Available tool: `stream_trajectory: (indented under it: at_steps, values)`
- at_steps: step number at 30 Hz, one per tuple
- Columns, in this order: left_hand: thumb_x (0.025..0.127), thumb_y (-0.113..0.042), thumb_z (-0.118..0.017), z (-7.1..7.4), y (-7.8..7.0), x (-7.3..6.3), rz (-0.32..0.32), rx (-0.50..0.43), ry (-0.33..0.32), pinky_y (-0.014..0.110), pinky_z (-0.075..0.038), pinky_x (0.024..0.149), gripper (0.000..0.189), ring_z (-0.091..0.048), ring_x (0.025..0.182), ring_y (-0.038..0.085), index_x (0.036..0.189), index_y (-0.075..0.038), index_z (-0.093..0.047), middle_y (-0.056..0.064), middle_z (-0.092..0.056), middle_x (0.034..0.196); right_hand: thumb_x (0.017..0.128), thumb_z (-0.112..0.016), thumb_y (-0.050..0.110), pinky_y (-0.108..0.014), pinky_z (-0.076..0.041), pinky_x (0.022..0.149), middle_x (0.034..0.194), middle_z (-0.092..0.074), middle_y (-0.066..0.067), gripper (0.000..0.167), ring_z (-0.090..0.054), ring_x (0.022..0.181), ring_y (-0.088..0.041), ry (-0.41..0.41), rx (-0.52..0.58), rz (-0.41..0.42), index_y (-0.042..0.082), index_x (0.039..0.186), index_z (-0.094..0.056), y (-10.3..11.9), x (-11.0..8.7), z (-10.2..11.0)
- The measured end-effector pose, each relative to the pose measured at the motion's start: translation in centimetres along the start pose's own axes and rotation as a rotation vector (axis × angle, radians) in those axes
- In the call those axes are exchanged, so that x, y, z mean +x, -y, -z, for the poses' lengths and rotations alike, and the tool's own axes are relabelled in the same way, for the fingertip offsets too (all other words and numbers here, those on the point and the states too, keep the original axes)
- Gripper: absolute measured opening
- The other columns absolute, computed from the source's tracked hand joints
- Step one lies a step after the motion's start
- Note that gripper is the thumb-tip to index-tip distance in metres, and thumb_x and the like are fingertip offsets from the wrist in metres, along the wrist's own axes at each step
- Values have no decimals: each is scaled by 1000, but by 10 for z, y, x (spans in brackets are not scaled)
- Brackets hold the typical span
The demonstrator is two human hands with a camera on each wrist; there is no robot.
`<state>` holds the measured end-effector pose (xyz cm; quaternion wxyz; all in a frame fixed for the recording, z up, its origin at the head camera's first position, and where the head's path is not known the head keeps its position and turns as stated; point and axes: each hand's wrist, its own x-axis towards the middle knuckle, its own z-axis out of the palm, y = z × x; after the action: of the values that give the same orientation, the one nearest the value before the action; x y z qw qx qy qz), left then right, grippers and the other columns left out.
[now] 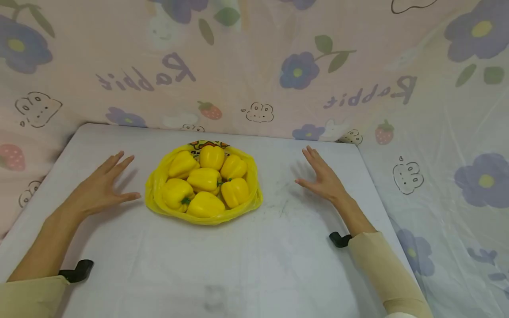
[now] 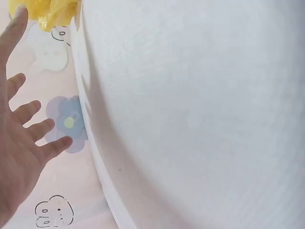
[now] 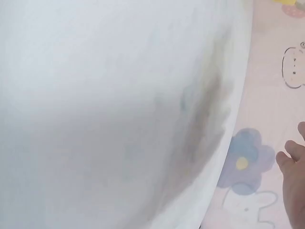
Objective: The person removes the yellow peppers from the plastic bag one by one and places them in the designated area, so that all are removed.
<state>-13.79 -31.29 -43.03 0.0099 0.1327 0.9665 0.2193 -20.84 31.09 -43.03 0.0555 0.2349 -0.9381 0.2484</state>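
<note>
Several yellow bell peppers (image 1: pixel 204 180) lie in a yellow plastic bag (image 1: pixel 207 219) whose mouth is spread wide, on the white table. To the left of the bag, my left hand (image 1: pixel 99 187) is held with fingers spread, its thumb near the bag's edge but apart from it. My right hand (image 1: pixel 322 176) hovers farther off on the right, fingers extended and holding nothing. In the left wrist view, part of the yellow bag (image 2: pixel 52 13) shows beyond the thumb. Only some fingertips of the right hand (image 3: pixel 293 176) appear in the right wrist view.
The white table (image 1: pixel 246 265) reaches back to a pink curtain (image 1: pixel 246 66) printed with flowers, rabbits and strawberries. Another stretch of curtain hangs along the right side. A black wrist mount (image 1: pixel 77 270) sits on the left forearm, another black mount (image 1: pixel 339 239) on the right.
</note>
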Motion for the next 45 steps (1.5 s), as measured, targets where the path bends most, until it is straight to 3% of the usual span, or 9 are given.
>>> stream_trajectory:
  at_steps: [12,17,20,27,30,34,38,42,45]
  values:
    - [74,-48,-86,5,-22,7,-48,-114,53,73,-22,106,109,-21,144,48,160,-25,-21,17,-18,163,83,-82,31,-55,-29,115,162,-27,4,90,-27,148,-23,-27,88,144,16,156,-33,34,12,-7]
    - [77,-45,-85,6,-36,14,-74,-179,62,67,-41,96,102,-49,125,46,158,-25,-27,20,-39,153,82,-83,24,-51,-32,115,160,-32,0,86,-33,145,-24,-43,149,213,14,154,-38,48,18,-9]
    - [80,-38,-84,2,-40,18,-110,-231,65,62,-49,90,95,-58,113,42,157,-21,-31,19,-46,148,81,-84,21,-47,-32,116,158,-37,-2,83,-36,144,-23,-53,199,246,15,152,-41,56,21,-13]
    - [84,-30,-82,-3,-46,21,-97,-301,90,60,-46,97,85,-54,121,40,155,-19,-36,15,-45,150,78,-81,-4,-51,-50,97,142,-52,-24,64,-52,126,-39,-35,386,319,-8,136,-53,102,23,-7]
    - [84,-29,-81,-4,-49,23,-94,-319,93,62,-43,99,83,-53,123,43,154,-17,-38,15,-44,152,78,-80,-6,-51,-53,91,134,-57,-23,61,-58,114,-39,-18,425,340,-6,134,-55,107,25,-9]
    - [86,-28,-80,-4,-51,25,-98,-309,99,62,-44,98,77,-54,121,44,151,-14,-43,17,-45,150,79,-79,-5,-49,-53,94,128,-60,-21,58,-62,109,-34,22,442,323,-5,132,-56,114,27,-13]
    - [87,-30,-79,-4,-53,27,-94,-258,95,60,-48,90,72,-56,112,40,148,-12,-46,20,-51,142,80,-79,-4,-47,-51,98,128,-60,-21,56,-60,113,-31,42,443,332,-5,132,-57,122,29,-16]
    - [85,-32,-80,-5,-56,29,-63,-217,85,47,-50,79,70,-56,99,33,147,-15,-49,18,-59,126,81,-78,-5,-51,-52,95,127,-58,-28,54,-59,111,-39,57,498,380,-10,130,-56,128,33,-23]
    - [85,-31,-80,-6,-58,31,-75,-238,89,40,-51,78,69,-58,97,31,146,-14,-50,18,-59,126,80,-78,-8,-54,-53,90,125,-58,-31,53,-60,107,-45,84,544,399,-13,128,-55,125,37,-33]
